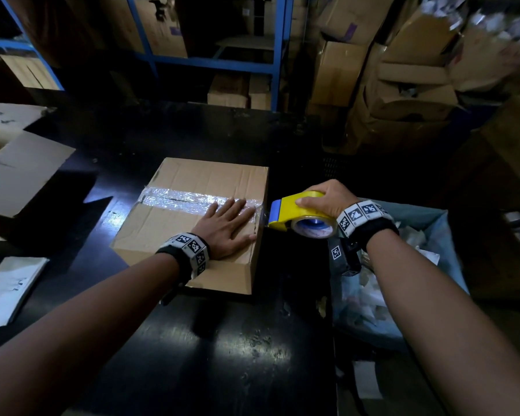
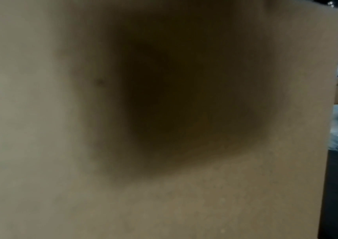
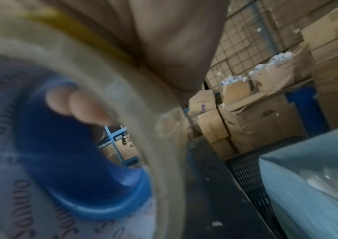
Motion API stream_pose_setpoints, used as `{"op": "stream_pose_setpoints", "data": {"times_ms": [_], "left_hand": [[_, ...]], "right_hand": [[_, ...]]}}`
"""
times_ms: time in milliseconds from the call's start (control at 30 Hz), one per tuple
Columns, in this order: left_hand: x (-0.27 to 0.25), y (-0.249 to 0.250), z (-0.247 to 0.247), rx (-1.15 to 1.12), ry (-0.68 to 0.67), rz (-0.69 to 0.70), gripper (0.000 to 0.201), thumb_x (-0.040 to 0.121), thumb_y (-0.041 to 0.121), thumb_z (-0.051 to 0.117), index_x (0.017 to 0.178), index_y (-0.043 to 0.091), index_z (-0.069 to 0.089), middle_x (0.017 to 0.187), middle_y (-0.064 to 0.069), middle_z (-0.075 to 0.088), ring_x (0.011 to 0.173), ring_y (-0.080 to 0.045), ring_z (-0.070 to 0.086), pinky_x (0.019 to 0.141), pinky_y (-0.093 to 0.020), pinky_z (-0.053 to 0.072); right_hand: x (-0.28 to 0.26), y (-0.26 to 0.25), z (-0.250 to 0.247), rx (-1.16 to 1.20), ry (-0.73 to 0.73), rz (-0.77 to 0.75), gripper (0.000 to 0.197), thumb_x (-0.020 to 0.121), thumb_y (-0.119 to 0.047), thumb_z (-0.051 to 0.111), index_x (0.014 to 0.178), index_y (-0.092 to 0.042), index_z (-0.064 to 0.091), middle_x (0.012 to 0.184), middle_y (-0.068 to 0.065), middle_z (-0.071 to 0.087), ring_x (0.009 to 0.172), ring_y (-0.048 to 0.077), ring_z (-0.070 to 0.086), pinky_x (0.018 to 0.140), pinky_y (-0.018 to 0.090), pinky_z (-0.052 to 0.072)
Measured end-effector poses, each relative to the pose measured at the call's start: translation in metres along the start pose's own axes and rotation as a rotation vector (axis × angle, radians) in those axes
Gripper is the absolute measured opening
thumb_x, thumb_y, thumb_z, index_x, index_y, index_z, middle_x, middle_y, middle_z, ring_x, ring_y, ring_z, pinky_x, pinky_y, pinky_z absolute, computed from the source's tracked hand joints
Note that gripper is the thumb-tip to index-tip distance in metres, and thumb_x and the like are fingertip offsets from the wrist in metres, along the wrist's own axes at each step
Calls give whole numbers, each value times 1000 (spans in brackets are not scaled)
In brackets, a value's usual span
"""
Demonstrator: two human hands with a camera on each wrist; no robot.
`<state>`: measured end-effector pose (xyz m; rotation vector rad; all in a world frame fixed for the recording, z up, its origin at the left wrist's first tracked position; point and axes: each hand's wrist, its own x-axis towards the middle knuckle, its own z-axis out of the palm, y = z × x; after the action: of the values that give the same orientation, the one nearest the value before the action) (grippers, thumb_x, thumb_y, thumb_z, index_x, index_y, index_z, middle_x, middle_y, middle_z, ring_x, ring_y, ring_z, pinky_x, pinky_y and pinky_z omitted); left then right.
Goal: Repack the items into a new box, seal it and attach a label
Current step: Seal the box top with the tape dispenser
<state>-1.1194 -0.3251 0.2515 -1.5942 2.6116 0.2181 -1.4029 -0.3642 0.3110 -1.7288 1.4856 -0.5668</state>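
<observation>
A closed brown cardboard box [image 1: 174, 235] sits mid-table, a strip of clear tape [image 1: 180, 198] running across its top seam. My left hand [image 1: 227, 222] lies flat, fingers straight, pressing the box top near its right edge. Just off that edge my right hand [image 1: 321, 201] grips a yellow tape dispenser [image 1: 291, 210] with a blue core, its blade end at the box's right side. The left wrist view holds only blurred cardboard [image 2: 184, 202]. In the right wrist view the tape roll [image 3: 94, 132] fills the left half and fingertips [image 3: 78, 103] show through its blue core.
The table [image 1: 216, 340] is black and glossy. Flattened cardboard [image 1: 21, 172] lies at its left, a white packet [image 1: 9, 286] at the near left. A blue-lined bin of paper scraps [image 1: 379, 295] stands right of the table. Stacked cartons [image 1: 403, 94] and blue shelving [image 1: 210, 63] are behind.
</observation>
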Motion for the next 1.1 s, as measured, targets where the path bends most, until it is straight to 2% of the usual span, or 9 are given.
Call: {"op": "stream_pose_setpoints", "data": {"times_ms": [200,333,433,533,600,733,833,967,1100], "left_hand": [[0,0,1,-6,5,-4,93,69,82,-10,149,35,-2,159,2,-5,146,-18,-8,118,-44,-4],[0,0,2,-2,-2,-9,95,67,82,-13,149,35,-3,159,3,-5,146,-17,-8,118,-44,-5],[0,1,1,-2,-7,-8,96,66,82,-14,149,35,-4,159,3,-6,146,-17,-9,118,-44,-5],[0,1,1,-3,-5,-13,97,65,83,-16,148,35,-5,159,3,-7,146,-17,-10,118,-44,-5],[-2,1,0,-3,-11,-15,96,65,83,-16,148,36,-5,159,3,-8,146,-16,-11,118,-44,-5],[-2,2,-1,-10,-16,-12,96,65,83,-16,148,36,-7,159,3,-10,145,-16,-12,118,-44,-5],[-2,2,-2,-7,-11,-9,94,66,83,-14,148,35,-7,159,2,-9,145,-16,-11,118,-44,-5],[-2,2,-2,-1,-17,-11,86,74,78,-4,148,35,-7,159,2,-9,146,-17,-11,118,-44,-5],[-2,1,-2,-6,-4,3,82,77,74,-1,148,34,-6,159,1,-8,146,-17,-10,118,-44,-6]], "right_hand": [[6,-3,13,-97,6,3,16,74,-41,78,83,-28,72,78,-4,69,76,12,64,71,27,49],[10,-18,16,-229,9,-40,21,74,-40,75,87,-24,75,79,0,72,76,13,66,71,28,52],[11,-21,31,-480,-118,-88,34,68,-48,72,93,-25,75,82,-3,72,79,13,67,73,27,54],[8,-6,50,-459,-125,-64,40,61,-56,66,86,-26,75,72,-4,71,70,11,66,70,31,57],[9,2,55,-460,-85,-51,36,67,-53,67,86,-24,76,75,-1,71,75,16,67,74,32,56],[11,14,53,-494,-5,25,35,81,-51,63,101,-24,72,101,8,70,99,29,60,86,34,49],[9,24,58,-384,12,109,31,82,-35,60,110,-22,66,100,11,68,100,33,62,81,32,48],[4,38,73,-388,-16,192,63,85,-26,55,146,-26,37,119,23,60,107,40,59,86,35,47],[-11,43,91,-485,-9,123,63,94,-19,46,152,-22,22,136,20,51,119,39,53,88,33,43]]}}
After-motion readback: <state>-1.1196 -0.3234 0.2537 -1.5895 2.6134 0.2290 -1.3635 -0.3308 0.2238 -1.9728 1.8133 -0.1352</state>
